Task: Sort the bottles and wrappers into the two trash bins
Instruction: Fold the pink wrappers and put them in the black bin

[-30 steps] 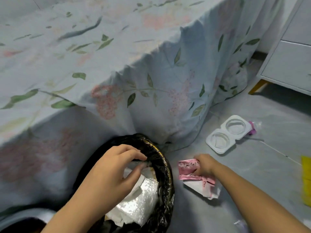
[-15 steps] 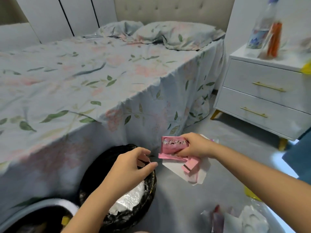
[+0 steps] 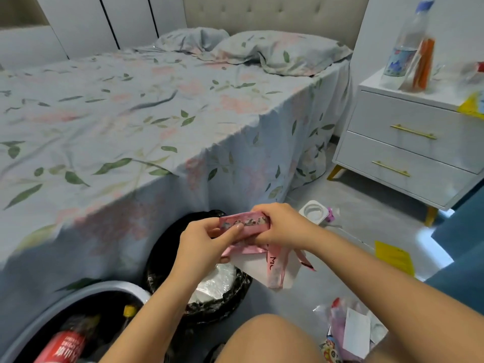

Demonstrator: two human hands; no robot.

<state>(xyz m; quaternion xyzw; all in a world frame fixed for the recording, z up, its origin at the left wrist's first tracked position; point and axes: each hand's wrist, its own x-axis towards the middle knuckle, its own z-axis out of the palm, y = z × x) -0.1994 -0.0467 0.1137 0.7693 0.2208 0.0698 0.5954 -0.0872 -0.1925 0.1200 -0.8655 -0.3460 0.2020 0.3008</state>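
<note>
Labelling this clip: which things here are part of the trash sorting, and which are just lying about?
Job:
pink wrapper, held by left hand and right hand
black bin
grey bin
red bottle
wrapper pile
plastic tray

Lying about:
bed
pillows
nightstand

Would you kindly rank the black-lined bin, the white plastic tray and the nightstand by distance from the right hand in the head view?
1. White plastic tray: on the floor just beyond the right hand.
2. Black-lined bin: lower left, by the bed.
3. Nightstand: far right, against the wall.
</note>
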